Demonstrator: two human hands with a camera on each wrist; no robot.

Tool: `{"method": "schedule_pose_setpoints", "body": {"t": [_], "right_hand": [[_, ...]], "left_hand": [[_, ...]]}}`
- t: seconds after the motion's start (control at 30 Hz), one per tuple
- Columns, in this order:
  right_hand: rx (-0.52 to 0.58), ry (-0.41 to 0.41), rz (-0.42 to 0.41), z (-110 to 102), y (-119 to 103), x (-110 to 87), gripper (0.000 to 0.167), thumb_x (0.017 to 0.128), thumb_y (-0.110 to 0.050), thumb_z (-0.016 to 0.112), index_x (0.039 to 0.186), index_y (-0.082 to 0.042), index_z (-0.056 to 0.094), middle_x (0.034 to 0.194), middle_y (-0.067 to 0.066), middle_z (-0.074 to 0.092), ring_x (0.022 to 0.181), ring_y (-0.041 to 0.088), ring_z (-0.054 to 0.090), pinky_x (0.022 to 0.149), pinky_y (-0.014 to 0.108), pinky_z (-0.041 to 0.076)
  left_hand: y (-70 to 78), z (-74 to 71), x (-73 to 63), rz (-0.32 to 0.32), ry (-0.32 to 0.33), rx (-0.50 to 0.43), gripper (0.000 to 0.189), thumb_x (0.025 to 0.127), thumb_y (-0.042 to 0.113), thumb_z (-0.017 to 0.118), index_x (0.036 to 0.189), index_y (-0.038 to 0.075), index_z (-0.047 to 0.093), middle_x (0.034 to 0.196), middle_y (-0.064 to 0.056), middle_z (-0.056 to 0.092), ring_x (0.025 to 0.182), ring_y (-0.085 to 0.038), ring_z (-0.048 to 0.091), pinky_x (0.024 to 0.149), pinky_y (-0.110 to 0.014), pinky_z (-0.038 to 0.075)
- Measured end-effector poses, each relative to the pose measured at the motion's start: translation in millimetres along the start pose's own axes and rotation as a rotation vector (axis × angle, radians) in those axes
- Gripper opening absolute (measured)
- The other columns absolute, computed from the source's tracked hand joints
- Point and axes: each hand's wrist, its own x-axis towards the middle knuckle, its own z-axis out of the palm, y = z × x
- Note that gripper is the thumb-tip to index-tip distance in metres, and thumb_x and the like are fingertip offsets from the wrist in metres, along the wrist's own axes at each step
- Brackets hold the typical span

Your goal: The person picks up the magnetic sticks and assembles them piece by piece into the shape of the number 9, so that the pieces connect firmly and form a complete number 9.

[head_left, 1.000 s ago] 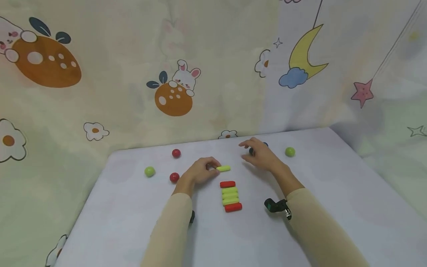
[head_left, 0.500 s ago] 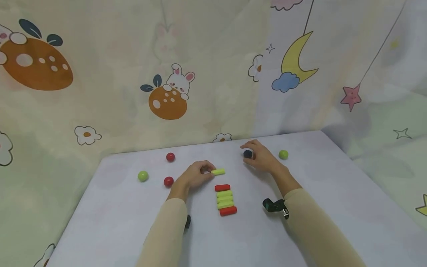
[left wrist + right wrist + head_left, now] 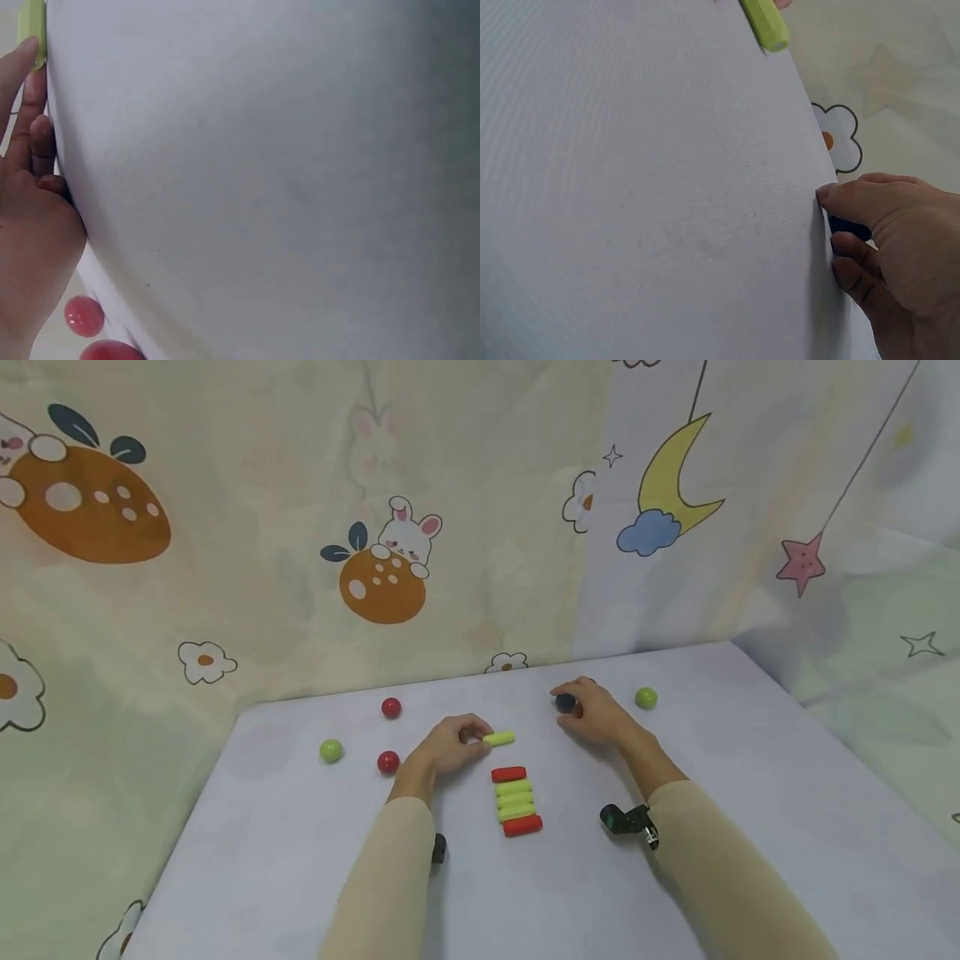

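Yellow stick (image 3: pixel 502 737) stays pinched by the left hand (image 3: pixel 447 747), and the right hand (image 3: pixel 597 716) has shifted, curled round the dark ball (image 3: pixel 565 702): both occupied!

Room kind unclear; nursery-style decor: white table (image 3: pixel 300 852) before backdrop (image 3: pixel 495 468) printed with rabbit (image 3: pixel 405 539), moon (image 3: pixel 662 470), star (image 3: pixel 802 562), flowers (image 3: pixel 206 661).

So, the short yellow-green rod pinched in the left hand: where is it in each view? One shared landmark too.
Head: the short yellow-green rod is just right of centre, below mid-height.
Left wrist: the rod is in the top-left corner, cut off by the top edge.
Right wrist: the rod is at the top edge, right of centre.
Landmark: the left hand, at the rod in all three; right wrist shows only a sliver.
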Motion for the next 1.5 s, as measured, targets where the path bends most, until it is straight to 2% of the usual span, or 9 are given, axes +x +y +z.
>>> {"method": "schedule_pose_setpoints", "body": {"t": [0.17, 0.37, 0.63, 0.8, 1.0, 1.23, 1.5], "right_hand": [[0.000, -0.006, 0.018, 3.4, 5.5, -14.7, 0.043, 0.096, -0.011, 0.070, 0.138, -0.011, 0.061, 0.124, 0.015, 0.061, 0.098, 0.026, 0.060, 0.087, 0.044, 0.054], [0.063, -0.005, 0.000, 5.7, 1.2, -26.8, 0.040, 0.097, -0.009, 0.068, 0.137, -0.012, 0.061, 0.125, 0.012, 0.062, 0.098, 0.025, 0.062, 0.085, 0.045, 0.055], [0.127, -0.009, -0.028, 21.7, -13.5, -16.5, 0.043, 0.098, -0.016, 0.069, 0.140, -0.015, 0.058, 0.122, 0.007, 0.065, 0.093, 0.018, 0.061, 0.082, 0.037, 0.052], [0.191, -0.011, -0.018, 24.4, -18.3, -16.5, 0.042, 0.098, -0.020, 0.071, 0.138, -0.016, 0.061, 0.116, 0.004, 0.068, 0.092, 0.018, 0.062, 0.083, 0.037, 0.052], [0.248, -0.047, -0.017, 27.8, -27.3, -16.3, 0.043, 0.098, -0.027, 0.070, 0.140, -0.021, 0.061, 0.123, -0.003, 0.067, 0.099, 0.017, 0.063, 0.089, 0.040, 0.053], [0.224, -0.088, -0.009, 32.5, -41.2, -15.1, 0.039, 0.098, -0.034, 0.070, 0.136, -0.030, 0.062, 0.123, -0.010, 0.066, 0.102, 0.017, 0.063, 0.091, 0.040, 0.054], [0.230, -0.093, -0.008, 31.2, -44.1, -16.3, 0.038, 0.097, -0.033, 0.071, 0.134, -0.026, 0.063, 0.118, -0.006, 0.067, 0.099, 0.018, 0.061, 0.088, 0.038, 0.051]], "left_hand": [[0.3, 6.1, 2.4, 0.016, -0.040, -0.013, 0.019, 0.097, 0.023, 0.072, 0.115, 0.028, 0.071, 0.110, 0.005, 0.062, 0.110, -0.021, 0.051, 0.098, -0.043, 0.045], [1.7, 9.1, 2.9, 0.016, -0.049, -0.009, 0.018, 0.097, 0.025, 0.072, 0.115, 0.030, 0.071, 0.109, 0.006, 0.062, 0.110, -0.020, 0.051, 0.097, -0.042, 0.045], [-1.8, -2.5, -1.8, -0.030, -0.024, 0.004, 0.017, 0.097, 0.025, 0.071, 0.114, 0.031, 0.071, 0.110, 0.005, 0.062, 0.109, -0.022, 0.051, 0.094, -0.041, 0.046], [-3.2, -3.3, 0.3, -0.018, -0.033, -0.005, 0.018, 0.097, 0.024, 0.071, 0.115, 0.030, 0.071, 0.110, 0.005, 0.062, 0.108, -0.021, 0.052, 0.095, -0.041, 0.045], [-0.4, -2.2, 1.4, -0.029, -0.023, -0.017, 0.018, 0.097, 0.028, 0.072, 0.115, 0.032, 0.071, 0.112, 0.005, 0.062, 0.111, -0.022, 0.052, 0.099, -0.044, 0.046], [-0.3, -1.1, 1.8, -0.040, 0.000, -0.020, 0.018, 0.097, 0.027, 0.072, 0.114, 0.033, 0.071, 0.113, 0.006, 0.063, 0.113, -0.022, 0.052, 0.102, -0.046, 0.045], [0.4, -0.7, 3.1, -0.031, 0.005, -0.022, 0.019, 0.097, 0.026, 0.072, 0.115, 0.033, 0.071, 0.113, 0.007, 0.063, 0.112, -0.022, 0.052, 0.101, -0.046, 0.045]]}}
